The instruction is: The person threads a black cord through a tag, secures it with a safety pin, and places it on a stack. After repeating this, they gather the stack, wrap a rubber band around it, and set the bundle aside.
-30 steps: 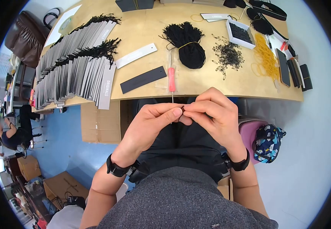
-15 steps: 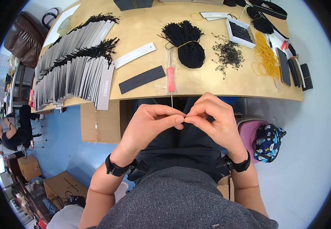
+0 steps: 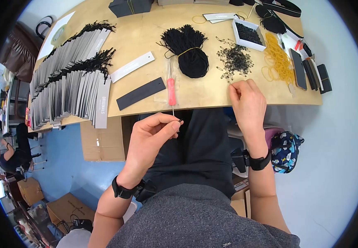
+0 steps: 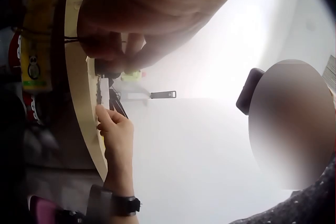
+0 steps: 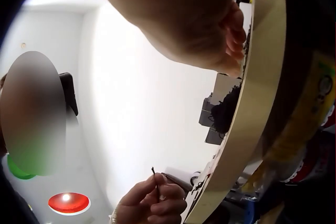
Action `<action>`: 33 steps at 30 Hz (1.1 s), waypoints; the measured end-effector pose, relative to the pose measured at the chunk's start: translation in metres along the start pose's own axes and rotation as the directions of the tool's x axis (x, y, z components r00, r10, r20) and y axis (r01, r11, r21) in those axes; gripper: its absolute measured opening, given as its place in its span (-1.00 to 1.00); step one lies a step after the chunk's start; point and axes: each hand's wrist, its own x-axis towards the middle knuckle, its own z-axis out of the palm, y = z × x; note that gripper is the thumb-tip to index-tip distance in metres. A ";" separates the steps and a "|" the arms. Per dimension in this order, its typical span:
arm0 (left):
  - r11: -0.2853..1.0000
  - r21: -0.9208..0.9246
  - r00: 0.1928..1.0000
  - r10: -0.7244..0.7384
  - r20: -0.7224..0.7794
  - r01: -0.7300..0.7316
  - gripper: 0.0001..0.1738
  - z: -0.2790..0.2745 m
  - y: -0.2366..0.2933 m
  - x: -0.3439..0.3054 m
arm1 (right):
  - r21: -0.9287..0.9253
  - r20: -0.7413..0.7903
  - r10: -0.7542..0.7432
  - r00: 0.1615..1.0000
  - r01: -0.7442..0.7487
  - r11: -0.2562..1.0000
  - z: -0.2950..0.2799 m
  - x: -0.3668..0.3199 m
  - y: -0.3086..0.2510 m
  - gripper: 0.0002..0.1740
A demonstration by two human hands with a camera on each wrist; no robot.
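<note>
My left hand (image 3: 146,138) pinches a short black cord (image 3: 181,121) in front of the table edge; in the right wrist view the cord (image 5: 154,172) sticks up between thumb and forefinger. Over the table, my right hand (image 3: 249,105) has thumb and forefinger together at a black safety pin (image 3: 229,81), at the near edge of the loose pin pile (image 3: 236,60). A bundle of black cords (image 3: 192,62) with a yellow band lies left of the pile. The red-handled tool (image 3: 171,91) lies with its thin metal shaft past the table edge, near my left fingertips.
Rows of grey tags (image 3: 73,97) with black cords fill the table's left side. A white tag (image 3: 132,67) and a black tag (image 3: 141,94) lie beside them. To the right are a white box of pins (image 3: 249,35), yellow rubber bands (image 3: 279,58) and a phone (image 3: 298,69).
The hands, together before, are apart: my right hand has moved forward and right to the pins, while my left stays by the table edge. The head view has shifted slightly.
</note>
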 end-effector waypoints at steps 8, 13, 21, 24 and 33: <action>0.996 -0.058 0.997 -0.069 0.021 0.071 -0.82 0.001 0.000 0.008 | 0.602 0.438 0.113 0.892 -0.384 0.700 -0.022 -0.018 -0.027 -0.81; 0.992 -0.084 0.995 -0.087 0.039 0.090 -0.82 0.000 -0.002 0.009 | 0.672 0.740 -0.192 0.644 -0.720 0.173 -0.026 -0.027 -0.052 -0.68; 0.992 -0.090 0.995 -0.082 0.064 0.088 -0.83 -0.004 -0.002 0.005 | 0.615 0.778 -0.250 0.576 -0.780 0.115 -0.015 -0.027 -0.060 -0.67; 0.996 -0.070 0.996 -0.059 0.070 0.064 -0.83 -0.005 -0.004 0.005 | 0.595 0.792 -0.241 0.561 -0.797 0.103 -0.014 -0.029 -0.062 -0.67; 0.999 -0.048 0.996 -0.018 0.085 0.022 -0.85 -0.006 -0.004 0.005 | 0.609 0.785 -0.198 0.587 -0.790 0.071 -0.019 -0.030 -0.063 -0.66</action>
